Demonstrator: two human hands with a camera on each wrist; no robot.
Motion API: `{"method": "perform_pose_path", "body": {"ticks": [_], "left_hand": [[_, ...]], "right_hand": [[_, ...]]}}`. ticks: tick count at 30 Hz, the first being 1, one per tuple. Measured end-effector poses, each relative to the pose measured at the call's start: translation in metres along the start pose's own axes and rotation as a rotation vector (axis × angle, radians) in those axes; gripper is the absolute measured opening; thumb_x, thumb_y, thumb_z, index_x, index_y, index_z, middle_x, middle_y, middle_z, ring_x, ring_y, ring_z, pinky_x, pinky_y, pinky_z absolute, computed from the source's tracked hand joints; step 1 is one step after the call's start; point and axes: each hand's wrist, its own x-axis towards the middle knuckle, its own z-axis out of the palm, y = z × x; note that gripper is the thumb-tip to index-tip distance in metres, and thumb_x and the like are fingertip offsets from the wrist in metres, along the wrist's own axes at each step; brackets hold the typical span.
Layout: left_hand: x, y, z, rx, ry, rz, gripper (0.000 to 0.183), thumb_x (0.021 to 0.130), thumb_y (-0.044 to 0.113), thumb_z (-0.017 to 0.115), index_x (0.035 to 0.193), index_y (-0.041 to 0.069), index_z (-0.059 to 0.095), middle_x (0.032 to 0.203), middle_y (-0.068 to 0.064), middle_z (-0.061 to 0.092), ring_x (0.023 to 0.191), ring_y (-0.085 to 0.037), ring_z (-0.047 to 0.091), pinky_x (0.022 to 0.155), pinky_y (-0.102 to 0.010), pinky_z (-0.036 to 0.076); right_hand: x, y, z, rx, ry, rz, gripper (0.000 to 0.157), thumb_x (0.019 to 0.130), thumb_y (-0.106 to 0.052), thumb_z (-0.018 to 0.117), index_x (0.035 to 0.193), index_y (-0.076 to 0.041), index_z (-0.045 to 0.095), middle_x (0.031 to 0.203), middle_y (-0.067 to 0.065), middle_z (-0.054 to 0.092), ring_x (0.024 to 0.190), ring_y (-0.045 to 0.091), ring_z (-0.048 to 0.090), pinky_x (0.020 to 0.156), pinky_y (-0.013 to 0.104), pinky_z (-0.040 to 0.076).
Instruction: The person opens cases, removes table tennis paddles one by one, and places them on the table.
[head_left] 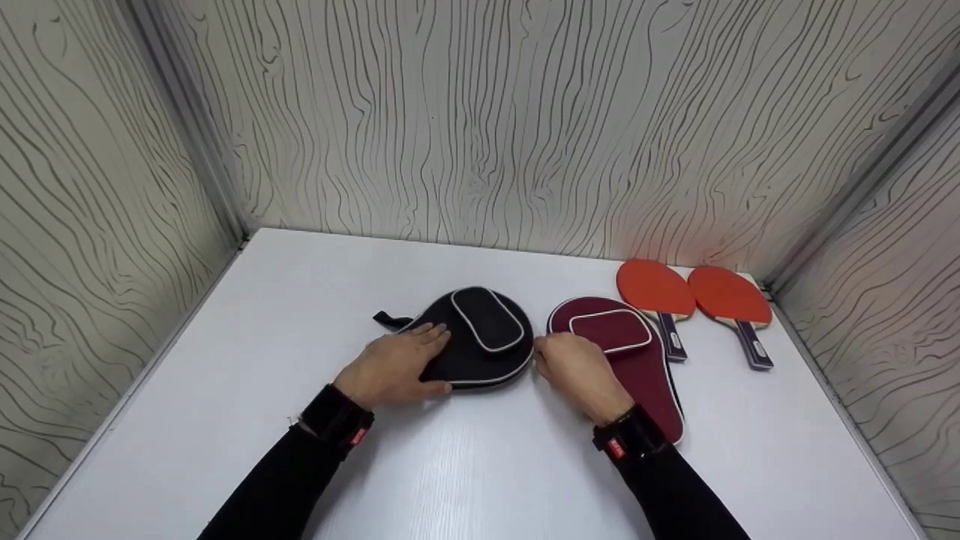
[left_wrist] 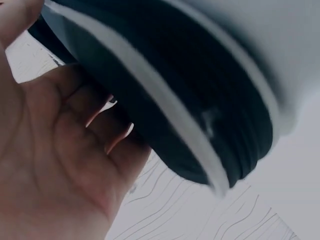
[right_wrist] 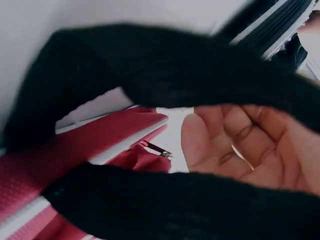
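Your left hand (head_left: 396,365) rests on the black case (head_left: 466,361), its fingers extended. Your right hand (head_left: 576,369) has its fingers curled at that case's right edge; I cannot tell whether they pinch anything. The case lies on the white table (head_left: 465,469), left of the maroon case (head_left: 643,371). Two red paddles (head_left: 654,290) lie farther right.
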Motion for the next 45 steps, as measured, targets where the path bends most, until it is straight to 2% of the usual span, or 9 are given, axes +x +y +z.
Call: {"method": "perform_pose_path", "body": {"ticks": [8, 15, 22, 26, 30, 38, 45], "left_hand": [[0.000, 0.006, -0.001, 0.041, -0.035, 0.031, 0.088, 0.107, 0.044, 0.084, 0.177, 0.003, 0.049, 0.187, -0.016, 0.048, 0.176, -0.034, 0.046, 0.141, -0.050, 0.048], [0.003, 0.008, 0.004, 0.078, 0.007, 0.012, 0.083, 0.109, 0.039, 0.084, 0.175, 0.002, 0.052, 0.186, -0.017, 0.050, 0.174, -0.036, 0.050, 0.136, -0.051, 0.054], [0.006, 0.007, 0.009, 0.126, 0.062, 0.009, 0.078, 0.110, 0.037, 0.083, 0.172, -0.002, 0.055, 0.183, -0.020, 0.052, 0.170, -0.039, 0.053, 0.134, -0.051, 0.055], [0.007, 0.006, 0.012, 0.156, 0.085, 0.001, 0.078, 0.111, 0.038, 0.082, 0.171, -0.003, 0.055, 0.182, -0.020, 0.054, 0.169, -0.039, 0.056, 0.135, -0.049, 0.055], [0.009, 0.006, 0.015, 0.161, 0.099, -0.021, 0.078, 0.112, 0.039, 0.081, 0.171, -0.004, 0.055, 0.182, -0.020, 0.054, 0.168, -0.039, 0.056, 0.134, -0.049, 0.055], [0.011, 0.008, 0.015, 0.145, 0.098, -0.049, 0.077, 0.113, 0.040, 0.079, 0.172, -0.003, 0.054, 0.183, -0.019, 0.053, 0.170, -0.039, 0.054, 0.136, -0.049, 0.054], [0.012, 0.009, 0.016, 0.111, 0.114, -0.054, 0.077, 0.113, 0.039, 0.080, 0.172, -0.004, 0.054, 0.183, -0.020, 0.052, 0.170, -0.041, 0.053, 0.139, -0.052, 0.050]], "right_hand": [[0.002, 0.005, 0.001, -0.007, 0.021, 0.079, 0.015, 0.101, -0.003, 0.080, 0.087, -0.009, 0.080, 0.079, 0.010, 0.080, 0.080, 0.037, 0.081, 0.069, 0.059, 0.068], [0.004, 0.007, 0.002, 0.040, -0.037, 0.090, 0.018, 0.102, -0.007, 0.078, 0.084, -0.009, 0.077, 0.078, 0.009, 0.076, 0.079, 0.034, 0.079, 0.070, 0.058, 0.067], [0.002, 0.001, 0.002, 0.080, -0.107, 0.092, 0.028, 0.104, -0.008, 0.076, 0.077, -0.012, 0.071, 0.070, 0.002, 0.066, 0.070, 0.018, 0.060, 0.067, 0.050, 0.062], [0.001, -0.005, 0.001, 0.115, -0.128, 0.082, 0.032, 0.104, -0.008, 0.074, 0.074, -0.015, 0.067, 0.069, -0.004, 0.059, 0.070, 0.014, 0.052, 0.066, 0.040, 0.055], [-0.001, -0.013, 0.001, 0.134, -0.132, 0.060, 0.030, 0.104, -0.008, 0.075, 0.075, -0.015, 0.070, 0.070, -0.006, 0.061, 0.070, 0.012, 0.050, 0.065, 0.037, 0.052], [-0.003, -0.036, 0.005, 0.123, -0.123, -0.029, 0.021, 0.103, -0.006, 0.077, 0.082, -0.012, 0.076, 0.073, 0.000, 0.072, 0.068, 0.012, 0.056, 0.064, 0.040, 0.057], [-0.004, -0.052, 0.011, 0.071, -0.093, -0.061, 0.020, 0.101, -0.007, 0.081, 0.081, -0.011, 0.077, 0.074, 0.005, 0.076, 0.065, 0.024, 0.070, 0.059, 0.047, 0.059]]}}
